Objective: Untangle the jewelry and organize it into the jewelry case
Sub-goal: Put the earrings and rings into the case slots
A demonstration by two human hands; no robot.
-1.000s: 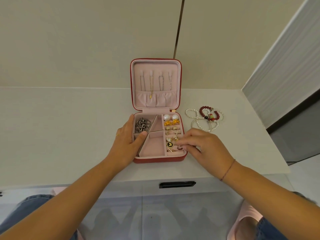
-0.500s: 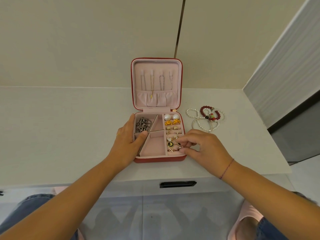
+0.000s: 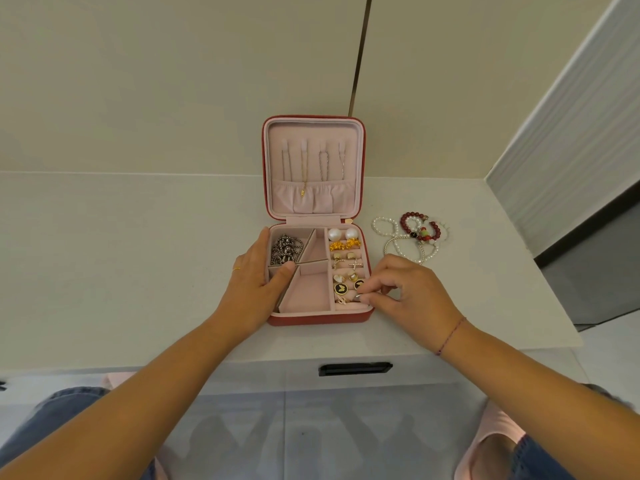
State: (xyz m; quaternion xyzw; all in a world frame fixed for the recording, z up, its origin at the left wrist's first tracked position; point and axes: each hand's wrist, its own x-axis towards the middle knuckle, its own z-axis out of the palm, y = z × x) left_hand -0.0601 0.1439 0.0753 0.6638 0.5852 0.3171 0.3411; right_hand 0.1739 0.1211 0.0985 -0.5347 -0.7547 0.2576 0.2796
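Note:
A red jewelry case [image 3: 318, 318] with pink lining lies open on the white tabletop [image 3: 138, 254], its lid [image 3: 313, 133] upright with thin chains hanging in it. My left hand [image 3: 252, 285] rests along the case's left wall, fingers straight, thumb on a divider. A dark silver chain [image 3: 285, 249] fills the back left compartment. Several pairs of earrings [image 3: 344, 252] sit in the right-hand rolls. My right hand [image 3: 412, 292] pinches a small earring [image 3: 361, 297] at the front right corner of the case. A tangle of pearl and red bead bracelets [image 3: 412, 237] lies to the right of the case.
The wall stands right behind the case's lid. A ribbed grey panel [image 3: 571, 133] bounds the tabletop on the right. A drawer with a black handle [image 3: 355, 368] sits below the table's front edge, with my knees under it.
My right hand has shifted slightly toward the case's front right corner, its fingertips drawn into a pinch on the small earring. My left hand has stayed in place.

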